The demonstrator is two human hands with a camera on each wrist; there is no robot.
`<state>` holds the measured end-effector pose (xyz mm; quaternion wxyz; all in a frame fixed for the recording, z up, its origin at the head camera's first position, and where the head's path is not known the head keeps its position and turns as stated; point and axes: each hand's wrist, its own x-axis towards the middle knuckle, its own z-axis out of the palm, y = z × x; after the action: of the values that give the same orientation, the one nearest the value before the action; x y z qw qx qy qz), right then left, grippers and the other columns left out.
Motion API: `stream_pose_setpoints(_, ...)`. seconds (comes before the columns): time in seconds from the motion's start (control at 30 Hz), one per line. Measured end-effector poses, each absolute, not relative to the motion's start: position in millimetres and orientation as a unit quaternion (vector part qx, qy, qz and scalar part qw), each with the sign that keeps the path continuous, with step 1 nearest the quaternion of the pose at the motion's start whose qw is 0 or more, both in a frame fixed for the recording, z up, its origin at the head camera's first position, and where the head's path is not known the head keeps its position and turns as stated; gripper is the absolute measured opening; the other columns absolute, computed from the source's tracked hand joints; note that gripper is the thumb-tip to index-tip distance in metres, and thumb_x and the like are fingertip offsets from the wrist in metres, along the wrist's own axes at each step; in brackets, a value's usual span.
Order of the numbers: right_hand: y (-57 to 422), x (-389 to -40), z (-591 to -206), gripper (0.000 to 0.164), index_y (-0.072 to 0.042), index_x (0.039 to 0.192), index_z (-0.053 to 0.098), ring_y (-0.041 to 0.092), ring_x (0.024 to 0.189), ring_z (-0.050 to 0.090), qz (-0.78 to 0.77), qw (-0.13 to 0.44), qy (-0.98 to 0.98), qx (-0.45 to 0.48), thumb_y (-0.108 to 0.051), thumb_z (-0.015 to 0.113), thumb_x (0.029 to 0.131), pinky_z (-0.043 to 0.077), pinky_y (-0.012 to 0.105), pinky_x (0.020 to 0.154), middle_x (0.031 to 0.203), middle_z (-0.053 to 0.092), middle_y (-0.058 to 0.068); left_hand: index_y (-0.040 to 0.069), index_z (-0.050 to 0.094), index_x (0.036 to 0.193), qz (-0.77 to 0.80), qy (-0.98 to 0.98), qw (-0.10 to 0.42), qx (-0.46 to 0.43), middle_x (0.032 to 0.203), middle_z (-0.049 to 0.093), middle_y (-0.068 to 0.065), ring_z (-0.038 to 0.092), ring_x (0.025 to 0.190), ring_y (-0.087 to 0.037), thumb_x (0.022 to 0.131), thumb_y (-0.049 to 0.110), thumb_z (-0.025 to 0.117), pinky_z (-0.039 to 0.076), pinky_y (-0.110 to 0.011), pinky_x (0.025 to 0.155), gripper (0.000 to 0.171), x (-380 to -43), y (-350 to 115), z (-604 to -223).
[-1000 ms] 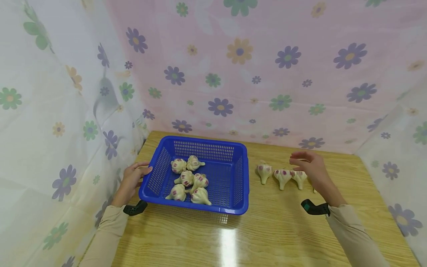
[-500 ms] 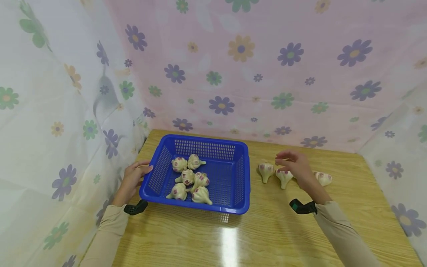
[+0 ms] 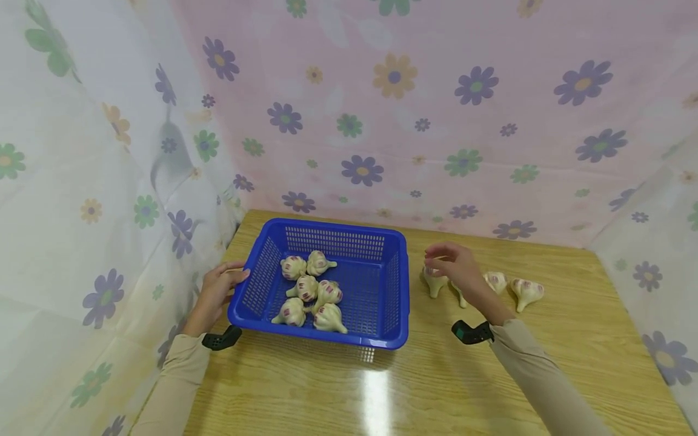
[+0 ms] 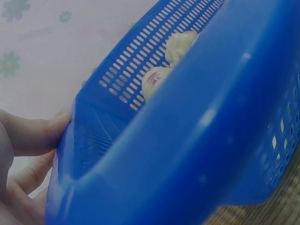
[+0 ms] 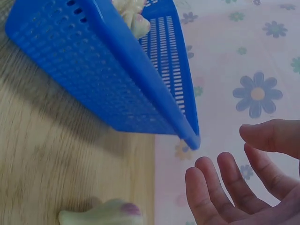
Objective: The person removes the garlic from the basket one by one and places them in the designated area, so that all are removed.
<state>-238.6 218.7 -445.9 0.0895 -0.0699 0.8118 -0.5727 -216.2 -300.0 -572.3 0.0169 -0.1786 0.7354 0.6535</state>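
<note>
My left hand grips the left side of a blue plastic basket, its thumb and fingers on the rim in the left wrist view. Inside, several garlic bulbs with purple marks lie mostly toward the left. My right hand hovers over a row of garlic bulbs on the table, fingers parted and holding nothing. It overlaps the bulb nearest the basket and hides most of the one beside it. In the right wrist view, a single bulb lies below the spread fingers.
Two more bulbs, one by the right forearm and one farther right, lie on the wooden table. Flower-printed cloth hangs behind and at both sides. Each wrist wears a black device.
My right hand has moved left along the row of bulbs toward the basket, uncovering the bulbs at the right end. My left hand keeps its place on the basket.
</note>
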Motion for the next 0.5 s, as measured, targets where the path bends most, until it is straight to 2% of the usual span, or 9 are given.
stream_pose_setpoints(0.13, 206.0, -241.0, -444.2, 0.033, 0.006, 0.12, 0.054, 0.025, 0.095, 0.062, -0.571, 0.1, 0.811, -0.082, -0.012, 0.061, 0.093, 0.054, 0.032, 0.075, 0.116, 0.056, 0.024, 0.018, 0.056, 0.126, 0.651, 0.738, 0.015, -0.178, 0.109, 0.066, -0.01, 0.066, 0.089, -0.025, 0.075, 0.049, 0.075, 0.054, -0.04, 0.068, 0.062, -216.8, -301.2, -573.0)
stream_pose_setpoints(0.33, 184.6, -244.1, -443.6, 0.032, 0.005, 0.117, 0.056, 0.024, 0.094, 0.062, -0.57, 0.107, 0.808, -0.101, -0.012, 0.063, 0.091, 0.054, 0.033, 0.072, 0.112, 0.058, 0.021, 0.019, 0.056, 0.126, 0.648, 0.742, 0.016, -0.174, 0.108, 0.067, -0.01, 0.066, 0.089, -0.025, 0.076, 0.05, 0.074, 0.054, -0.041, 0.068, 0.061, -217.5, -303.3, -577.2)
stream_pose_setpoints(0.5, 167.0, -247.6, -444.0, 0.027, 0.003, 0.113, 0.057, 0.026, 0.095, 0.06, -0.576, 0.12, 0.799, -0.125, -0.01, 0.064, 0.09, 0.054, 0.039, 0.074, 0.113, 0.058, 0.02, 0.017, 0.055, 0.127, 0.651, 0.736, 0.034, -0.183, 0.109, 0.066, -0.009, 0.066, 0.091, -0.024, 0.075, 0.049, 0.075, 0.054, -0.04, 0.071, 0.064, -204.4, -288.7, -543.7)
